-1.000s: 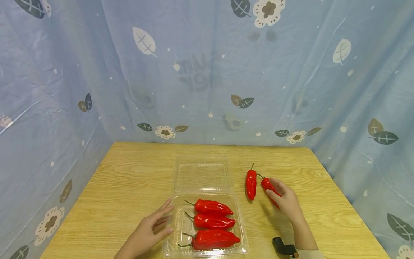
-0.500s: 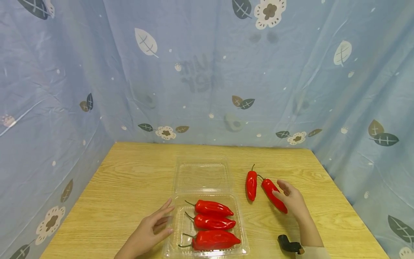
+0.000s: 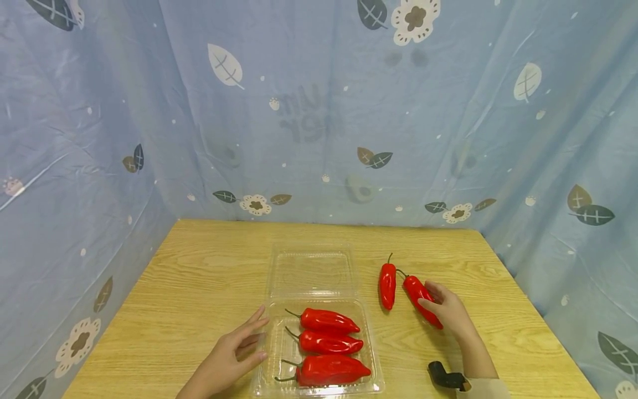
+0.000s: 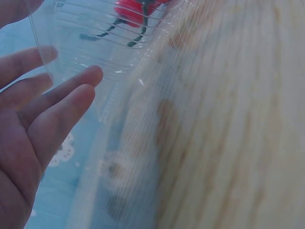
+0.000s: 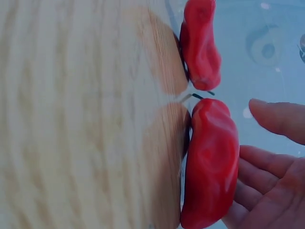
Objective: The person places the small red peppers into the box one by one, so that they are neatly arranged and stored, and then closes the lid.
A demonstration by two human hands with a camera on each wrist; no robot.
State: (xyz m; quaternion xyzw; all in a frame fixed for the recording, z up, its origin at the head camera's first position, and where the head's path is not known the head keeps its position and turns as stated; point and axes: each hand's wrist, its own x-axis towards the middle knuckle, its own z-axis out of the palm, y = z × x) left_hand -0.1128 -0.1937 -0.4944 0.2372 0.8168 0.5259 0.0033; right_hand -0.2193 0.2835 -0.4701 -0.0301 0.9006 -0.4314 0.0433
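Note:
A clear plastic clamshell box [image 3: 269,346] lies with its lid [image 3: 311,269] folded back, several red chili peppers [image 3: 329,369] lying crosswise in it. My left hand [image 3: 230,350] is at the box's left wall, fingers extended and spread; in the left wrist view the fingertips [image 4: 90,76] appear by the clear wall. Two more red peppers are on the table to the right of the box. My right hand [image 3: 448,311] hovers at the slanted pepper [image 5: 212,167], thumb and fingers apart on either side. The upright pepper [image 3: 387,285] lies just left of it, seen beyond it in the right wrist view.
The wooden table [image 3: 199,266] is enclosed by a blue patterned curtain [image 3: 309,111] behind and at both sides. A black curved object [image 3: 445,377] sits by the right sleeve [image 3: 483,389].
My right hand has drawn back a little to the right and nearer, along with the slanted pepper's lower end coming into sight. The left hand and box look the same.

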